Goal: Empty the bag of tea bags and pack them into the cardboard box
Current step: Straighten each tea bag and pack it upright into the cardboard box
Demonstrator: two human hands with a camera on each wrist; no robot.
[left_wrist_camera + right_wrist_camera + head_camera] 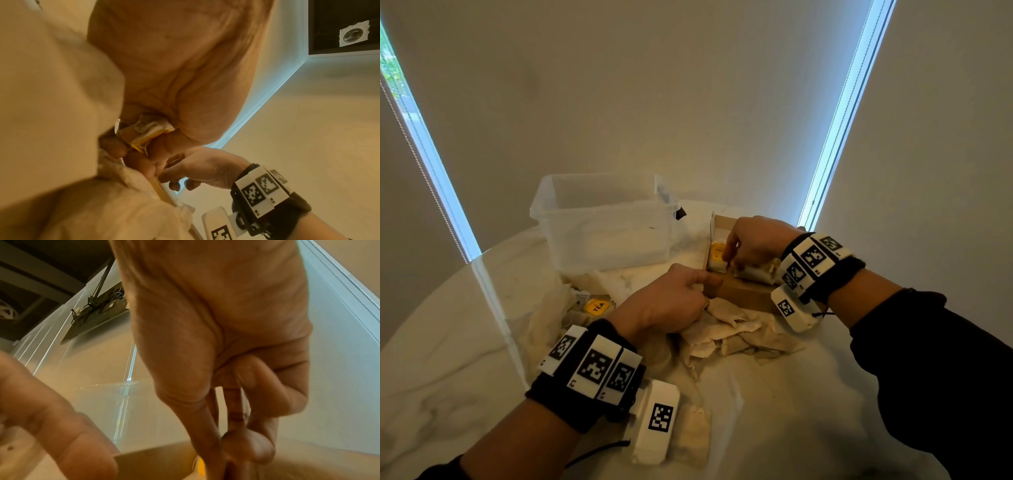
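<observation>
Both hands at cardboard box (743,291), packing tea bags.
Right hand (756,245) reaches down inside, fingers pressing tea bags (717,262). Left hand (671,303) clutches a tea bag (148,131) at box's near corner; loose pile (736,334) beside.

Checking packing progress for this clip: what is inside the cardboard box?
Inside the cardboard box, tea bags stand at its left end, one with a yellow tag. The right hand reaches in and covers the rest, so no count is possible.

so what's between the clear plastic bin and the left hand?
Head view: a strip of bare marble table, nothing else. The loose tea bags lie nearer, under and beside the left hand, not in that gap with the plastic bin.
</observation>
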